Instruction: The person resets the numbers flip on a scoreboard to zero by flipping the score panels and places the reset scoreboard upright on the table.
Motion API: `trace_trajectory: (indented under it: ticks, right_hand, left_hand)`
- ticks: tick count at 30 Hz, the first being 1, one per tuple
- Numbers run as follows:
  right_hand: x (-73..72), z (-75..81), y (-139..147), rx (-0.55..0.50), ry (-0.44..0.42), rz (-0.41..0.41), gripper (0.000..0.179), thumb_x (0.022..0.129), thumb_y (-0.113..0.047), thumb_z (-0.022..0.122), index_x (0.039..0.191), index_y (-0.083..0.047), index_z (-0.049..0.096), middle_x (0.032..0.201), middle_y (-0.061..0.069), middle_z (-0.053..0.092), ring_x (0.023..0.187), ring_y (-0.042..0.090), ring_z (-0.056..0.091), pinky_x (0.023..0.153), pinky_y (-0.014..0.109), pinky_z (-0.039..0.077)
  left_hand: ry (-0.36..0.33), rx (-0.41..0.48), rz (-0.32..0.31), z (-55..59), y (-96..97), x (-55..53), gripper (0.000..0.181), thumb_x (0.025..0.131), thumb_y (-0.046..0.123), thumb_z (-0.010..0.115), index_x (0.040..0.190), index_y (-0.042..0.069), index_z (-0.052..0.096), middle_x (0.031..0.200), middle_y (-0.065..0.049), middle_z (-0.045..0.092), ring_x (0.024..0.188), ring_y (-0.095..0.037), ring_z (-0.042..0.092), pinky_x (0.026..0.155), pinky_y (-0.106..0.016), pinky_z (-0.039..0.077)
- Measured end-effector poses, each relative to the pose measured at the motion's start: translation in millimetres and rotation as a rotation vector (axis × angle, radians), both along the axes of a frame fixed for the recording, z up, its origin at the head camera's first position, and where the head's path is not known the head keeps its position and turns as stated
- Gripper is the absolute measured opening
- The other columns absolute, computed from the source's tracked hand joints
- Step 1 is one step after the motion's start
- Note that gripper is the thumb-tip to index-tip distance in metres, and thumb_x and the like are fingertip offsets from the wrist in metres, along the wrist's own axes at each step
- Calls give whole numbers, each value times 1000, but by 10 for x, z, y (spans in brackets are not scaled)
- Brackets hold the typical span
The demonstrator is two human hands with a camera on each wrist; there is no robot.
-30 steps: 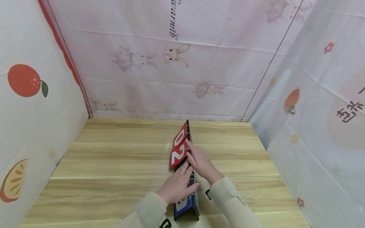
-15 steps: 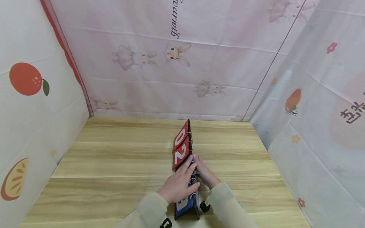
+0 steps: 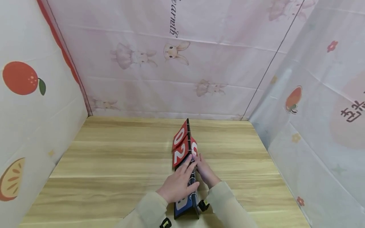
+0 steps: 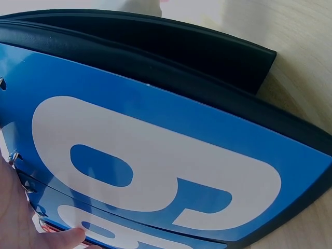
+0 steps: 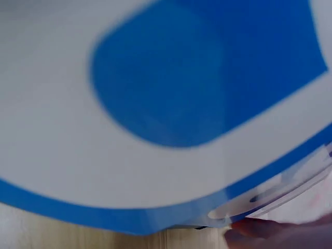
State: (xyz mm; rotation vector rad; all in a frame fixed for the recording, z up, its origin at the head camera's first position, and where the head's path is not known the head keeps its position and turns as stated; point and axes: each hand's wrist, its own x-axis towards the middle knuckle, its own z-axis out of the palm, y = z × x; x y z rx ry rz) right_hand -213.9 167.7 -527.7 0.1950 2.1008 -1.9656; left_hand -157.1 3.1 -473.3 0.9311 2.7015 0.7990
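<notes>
A tabletop flip scoreboard [image 3: 188, 144] stands like a tent, with ring-bound cards along its ridge. Its left face shows red cards reading 0 and 2 and blue cards nearer the person. My left hand [image 3: 178, 185] lies over the ridge by the blue cards, fingers extended and thumb spread. On the right face, my right hand [image 3: 206, 172] is at the lower edge of a red number card [image 3: 194, 146] that stands out from the board. It seems to pinch that card, though its fingertips are partly hidden. The left wrist view shows a large blue card [image 4: 155, 155] close up.
The wooden table [image 3: 119, 152] extends on both sides of the scoreboard. Printed cloth walls enclose it: a pink rabbit-patterned back [image 3: 142, 85], a fruit-patterned left side [image 3: 51, 120] and a right side [image 3: 308, 139]. Black straps are at both wrists.
My right hand has gone from the red cards at the ridge down to the right face. A red card now shows lifted out there. The left hand has stayed in place.
</notes>
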Motion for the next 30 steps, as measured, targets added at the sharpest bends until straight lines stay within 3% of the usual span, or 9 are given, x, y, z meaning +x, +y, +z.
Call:
trace_trajectory:
  ticks: [3, 7, 10, 13, 16, 22, 25, 30]
  right_hand:
    - [5, 36, 21, -102, 38, -170, 77, 96, -37, 50, 147, 1, 7, 147, 26, 24, 131, 36, 31, 104, 53, 26]
    - [8, 127, 92, -332, 73, -371, 66, 91, -26, 62, 142, -5, 27, 131, 16, 50, 111, 23, 56, 99, 40, 38]
    - [3, 237, 121, -476, 99, -388, 59, 90, -23, 63, 138, -4, 33, 120, 11, 56, 102, 16, 60, 96, 34, 42]
    - [6, 349, 101, -515, 160, -308, 56, 92, -22, 60, 138, -4, 33, 122, 11, 54, 105, 17, 58, 97, 35, 41]
    - [15, 428, 52, -426, 242, -195, 56, 93, -20, 58, 141, -7, 32, 132, 12, 48, 116, 20, 51, 101, 39, 36]
    - [54, 472, -15, -86, 399, 54, 61, 95, -19, 54, 148, -26, 23, 144, 9, 39, 131, 27, 35, 103, 51, 29]
    - [73, 475, -28, 114, 443, 111, 67, 95, -26, 55, 149, -35, 16, 145, 8, 38, 132, 31, 33, 98, 58, 32]
    - [69, 513, -37, 363, 478, 166, 80, 94, -35, 54, 150, -30, -3, 142, 2, 43, 133, 24, 32, 100, 59, 28]
  left_hand:
    - [-17, -6, -1, -2, 8, 4, 73, 92, 60, 36, 150, 20, 17, 156, 1, -5, 136, -29, 26, 89, -46, 46]
    - [-39, 3, -10, -13, 22, 12, 74, 92, 61, 35, 150, 20, 18, 156, 2, -5, 136, -29, 26, 90, -45, 45]
    - [-38, 18, -6, -15, 25, 11, 73, 92, 61, 36, 150, 19, 20, 157, 1, -4, 136, -29, 26, 90, -45, 45]
    - [-26, 23, -4, -11, 23, 7, 73, 92, 60, 36, 150, 17, 21, 157, 0, -3, 136, -29, 26, 91, -45, 45]
    - [-8, 23, -14, -7, 25, 1, 73, 93, 59, 37, 149, 15, 22, 157, -1, -2, 136, -29, 26, 91, -44, 45]
    - [-26, -2, -10, 15, 34, -15, 73, 93, 58, 37, 150, 15, 20, 156, -3, 0, 136, -30, 25, 91, -47, 44]
    - [-54, -31, 0, 26, 30, -25, 76, 92, 60, 37, 149, 13, 21, 156, -7, 6, 137, -29, 22, 93, -50, 41]
    - [-64, -45, 6, 26, 7, -28, 77, 91, 61, 36, 149, 11, 24, 155, -9, 11, 138, -28, 22, 93, -51, 41]
